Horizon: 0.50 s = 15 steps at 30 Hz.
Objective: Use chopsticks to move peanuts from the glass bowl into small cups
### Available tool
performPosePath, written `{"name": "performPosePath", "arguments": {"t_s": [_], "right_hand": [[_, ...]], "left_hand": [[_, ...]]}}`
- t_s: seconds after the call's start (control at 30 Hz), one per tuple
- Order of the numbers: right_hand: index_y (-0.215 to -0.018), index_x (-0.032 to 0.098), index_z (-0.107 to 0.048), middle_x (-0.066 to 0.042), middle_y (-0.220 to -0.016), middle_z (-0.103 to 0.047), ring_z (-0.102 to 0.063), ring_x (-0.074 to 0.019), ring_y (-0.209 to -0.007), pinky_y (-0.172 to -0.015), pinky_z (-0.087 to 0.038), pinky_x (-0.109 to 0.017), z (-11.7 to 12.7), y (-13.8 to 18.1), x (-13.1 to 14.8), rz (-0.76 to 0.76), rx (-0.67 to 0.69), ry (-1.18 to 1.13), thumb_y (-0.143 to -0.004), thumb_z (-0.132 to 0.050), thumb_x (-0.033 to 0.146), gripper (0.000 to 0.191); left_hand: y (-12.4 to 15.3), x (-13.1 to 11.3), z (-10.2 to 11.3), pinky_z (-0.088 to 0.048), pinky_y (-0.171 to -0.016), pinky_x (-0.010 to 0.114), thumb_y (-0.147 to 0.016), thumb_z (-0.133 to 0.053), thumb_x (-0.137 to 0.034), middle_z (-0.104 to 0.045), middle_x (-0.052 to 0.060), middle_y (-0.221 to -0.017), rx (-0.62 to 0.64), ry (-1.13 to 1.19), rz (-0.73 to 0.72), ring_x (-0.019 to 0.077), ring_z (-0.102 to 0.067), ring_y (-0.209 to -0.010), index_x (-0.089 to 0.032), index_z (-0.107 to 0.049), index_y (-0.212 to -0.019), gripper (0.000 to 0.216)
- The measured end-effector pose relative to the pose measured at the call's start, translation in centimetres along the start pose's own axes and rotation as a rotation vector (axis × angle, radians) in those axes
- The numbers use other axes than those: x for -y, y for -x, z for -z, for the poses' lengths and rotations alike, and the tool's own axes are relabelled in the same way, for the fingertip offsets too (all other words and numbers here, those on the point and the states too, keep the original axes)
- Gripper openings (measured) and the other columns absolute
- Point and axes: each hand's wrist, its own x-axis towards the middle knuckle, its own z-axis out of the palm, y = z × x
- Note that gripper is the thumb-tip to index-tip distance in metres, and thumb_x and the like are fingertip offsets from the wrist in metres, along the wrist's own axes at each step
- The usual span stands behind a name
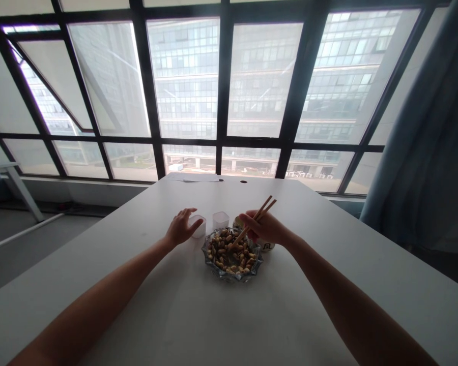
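A clear glass bowl (233,277) with a scalloped rim stands on the white table, filled with peanuts and other nuts (221,249). My right hand (265,227) is closed round a pair of wooden chopsticks (256,216), whose lower tips reach down among the nuts. At the bowl's far left, my left hand (182,226) has its fingers apart beside a small translucent plastic cup (199,229); whether it touches the cup I cannot tell. A second such cup (220,220) stands just behind the bowl. Partly hidden by my right hand is a pale container with a dark character (267,246).
The long white table (229,325) runs toward tall windows. Near its far edge lie a thin white sheet (198,178) and dark round holes. A blue-grey curtain (416,132) hangs at the right, and another white table (21,188) stands to the left.
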Motion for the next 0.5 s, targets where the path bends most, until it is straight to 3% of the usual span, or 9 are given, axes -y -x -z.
{"name": "performPosePath", "arguments": {"t_s": [0.2,0.27,0.4,0.5], "right_hand": [[-0.064,0.019,-0.054,0.000,-0.048,-0.061,-0.057,-0.0116,-0.038,-0.038,-0.042,-0.020,0.6,0.0,0.1,0.064,-0.152,-0.048,-0.085,-0.051,0.072,0.057],[-0.064,0.019,-0.054,0.000,-0.046,-0.060,-0.055,-0.0111,-0.037,-0.037,-0.041,-0.020,0.9,0.2,0.5,0.028,-0.097,-0.049,-0.084,-0.050,0.074,0.059],[-0.062,0.019,-0.054,0.001,-0.044,-0.059,-0.054,-0.0106,-0.035,-0.035,-0.041,-0.019,0.7,0.6,1.2,-0.088,0.156,-0.007,-0.083,-0.052,0.073,0.059],[-0.061,0.019,-0.052,0.001,-0.043,-0.058,-0.054,-0.0106,-0.034,-0.035,-0.041,-0.019,0.0,0.6,1.3,-0.111,0.176,0.003,-0.083,-0.055,0.071,0.056]], "left_hand": [[1.8,1.4,-1.4,-0.052,-0.094,0.046,-0.085,-0.048,-0.070,-0.063,0.018,-0.128,-0.003,0.173,0.146,0.0298,-0.065,-0.110,-0.015,-0.045,-0.133,0.072],[1.8,1.2,-1.5,-0.052,-0.093,0.046,-0.083,-0.050,-0.071,-0.062,0.018,-0.129,0.032,0.159,0.160,0.0315,-0.065,-0.110,-0.016,-0.045,-0.134,0.075],[1.7,0.9,-1.3,-0.049,-0.096,0.046,-0.080,-0.058,-0.067,-0.064,0.018,-0.127,0.105,0.093,0.156,0.0327,-0.065,-0.111,-0.016,-0.044,-0.136,0.077],[1.7,0.9,-1.3,-0.041,-0.105,0.050,-0.077,-0.064,-0.062,-0.066,0.016,-0.125,0.102,0.023,0.145,0.0330,-0.063,-0.114,-0.016,-0.045,-0.137,0.077]]}}
